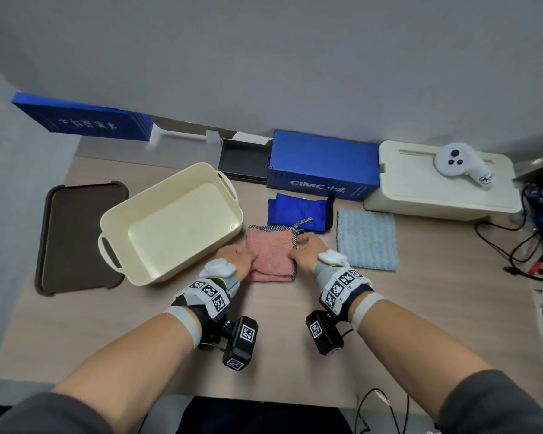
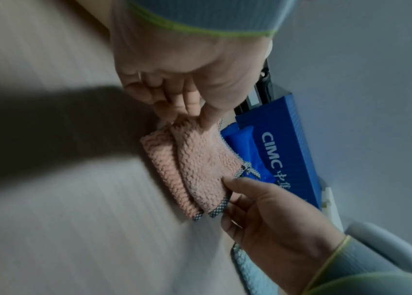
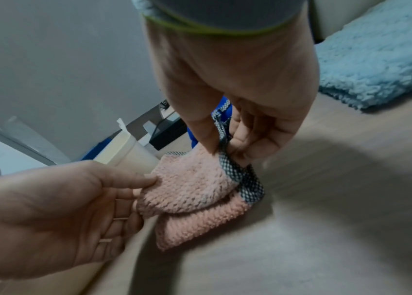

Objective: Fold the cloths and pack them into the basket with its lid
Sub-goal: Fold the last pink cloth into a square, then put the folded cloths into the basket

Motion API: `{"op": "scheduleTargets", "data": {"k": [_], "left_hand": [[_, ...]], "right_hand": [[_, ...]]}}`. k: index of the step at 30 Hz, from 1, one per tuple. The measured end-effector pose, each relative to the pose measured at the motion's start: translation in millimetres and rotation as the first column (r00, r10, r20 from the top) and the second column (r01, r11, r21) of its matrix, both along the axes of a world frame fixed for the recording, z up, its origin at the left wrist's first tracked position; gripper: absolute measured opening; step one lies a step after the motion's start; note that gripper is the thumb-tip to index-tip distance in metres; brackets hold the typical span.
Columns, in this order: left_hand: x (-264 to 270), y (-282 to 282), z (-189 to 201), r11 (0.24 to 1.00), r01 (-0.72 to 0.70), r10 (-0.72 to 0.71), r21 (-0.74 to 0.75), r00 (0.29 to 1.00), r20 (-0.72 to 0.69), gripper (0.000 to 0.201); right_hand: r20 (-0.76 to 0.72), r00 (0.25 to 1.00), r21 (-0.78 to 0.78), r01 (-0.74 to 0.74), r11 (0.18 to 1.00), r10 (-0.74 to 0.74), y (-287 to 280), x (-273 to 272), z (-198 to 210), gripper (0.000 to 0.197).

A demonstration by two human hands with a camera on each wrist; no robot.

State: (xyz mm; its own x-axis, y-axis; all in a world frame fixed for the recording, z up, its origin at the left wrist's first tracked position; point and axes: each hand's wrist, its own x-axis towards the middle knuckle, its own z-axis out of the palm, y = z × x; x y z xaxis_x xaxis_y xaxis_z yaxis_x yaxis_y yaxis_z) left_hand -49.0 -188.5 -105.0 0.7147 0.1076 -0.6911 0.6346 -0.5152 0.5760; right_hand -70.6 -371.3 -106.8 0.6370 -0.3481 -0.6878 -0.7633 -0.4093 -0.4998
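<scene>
A folded pink cloth (image 1: 271, 252) with a checked grey border lies on the table between my hands. My left hand (image 1: 237, 256) pinches its left edge between thumb and fingers (image 2: 194, 111). My right hand (image 1: 306, 250) pinches the bordered right edge (image 3: 225, 147), lifting the top layer slightly. The cream basket (image 1: 170, 220) sits empty just left of the cloth. Its dark brown lid (image 1: 79, 236) lies flat farther left. A folded blue cloth (image 1: 298, 213) and a folded light blue cloth (image 1: 367, 239) rest behind and to the right.
Blue boxes (image 1: 323, 164) stand along the back wall, with a black tray (image 1: 243, 161) between them. A cream case (image 1: 445, 183) carrying a white controller (image 1: 461, 162) sits at the back right. Black cables (image 1: 527, 252) trail at the right edge.
</scene>
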Motion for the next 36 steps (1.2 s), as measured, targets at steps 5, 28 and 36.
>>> {"op": "scheduleTargets", "data": {"k": [5,28,36], "left_hand": [[-5,9,-5,0.984,0.173,-0.168,0.047,0.98,-0.106,0.04],[37,195,88,0.868,-0.486,0.449,0.104,0.856,0.256,0.07],[17,166,129,0.902,-0.418,0.345,0.11,0.85,0.398,0.04]], "right_hand": [[-0.041,0.999,0.016,-0.032,0.999,0.032,-2,-13,-2,0.053],[0.229,0.945,0.076,-0.257,0.963,0.234,100,72,76,0.041],[0.341,0.939,0.201,-0.13,0.971,0.055,47,-5,104,0.013]]}}
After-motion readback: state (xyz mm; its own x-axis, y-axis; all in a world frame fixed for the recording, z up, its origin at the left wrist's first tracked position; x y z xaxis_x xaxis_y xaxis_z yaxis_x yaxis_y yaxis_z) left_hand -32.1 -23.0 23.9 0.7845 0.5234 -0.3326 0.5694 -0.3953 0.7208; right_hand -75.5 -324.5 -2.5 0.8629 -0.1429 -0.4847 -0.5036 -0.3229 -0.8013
